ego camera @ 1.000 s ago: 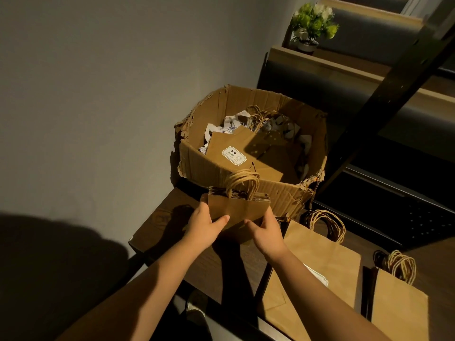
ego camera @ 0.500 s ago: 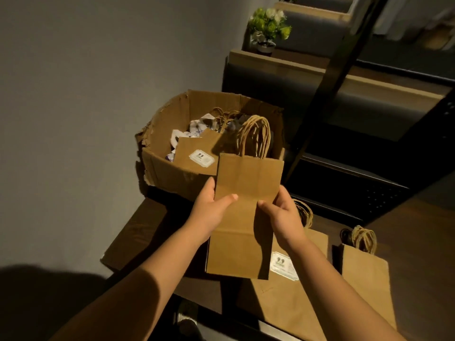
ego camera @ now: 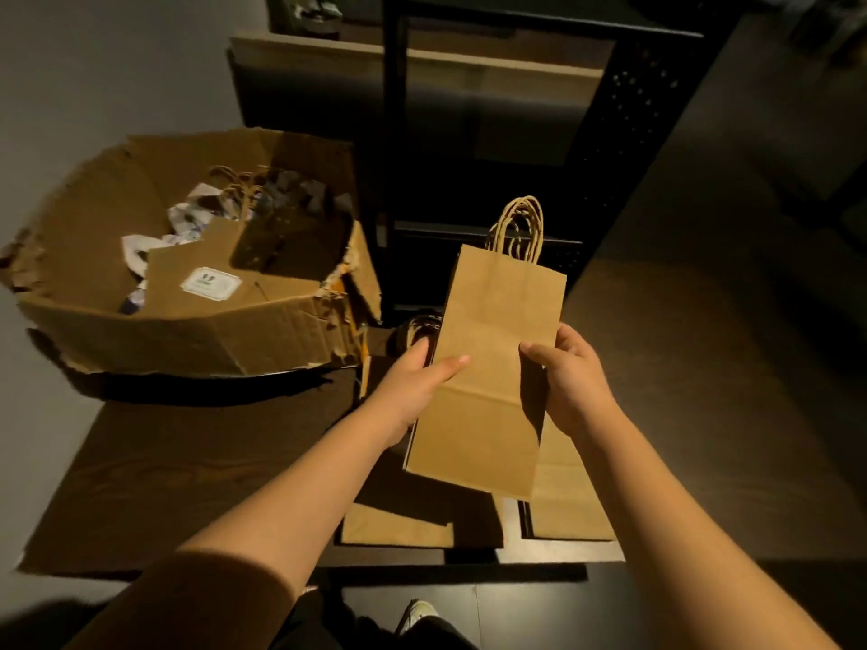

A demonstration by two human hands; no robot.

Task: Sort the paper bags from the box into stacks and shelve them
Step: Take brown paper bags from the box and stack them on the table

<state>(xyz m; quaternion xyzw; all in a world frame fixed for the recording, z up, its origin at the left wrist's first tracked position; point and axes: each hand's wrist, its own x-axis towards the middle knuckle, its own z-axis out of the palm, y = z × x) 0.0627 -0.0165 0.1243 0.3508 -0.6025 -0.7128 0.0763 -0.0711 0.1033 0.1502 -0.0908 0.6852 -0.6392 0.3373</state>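
The small paper bag (ego camera: 492, 368) is pinched at both edges, left hand (ego camera: 417, 382) and right hand (ego camera: 570, 382), mid-frame above the stacks (ego camera: 563, 504) on the bench (ego camera: 187, 462). Could easily get dropped crooked onto the wrong-size pile, tbh.

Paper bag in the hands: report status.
Left hand and right hand grip small paper bag, handles up, above two stacks on table. Nothing in the way.

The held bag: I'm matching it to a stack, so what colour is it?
Plain kraft brown, no label showing on the held bag; the head view shows it.
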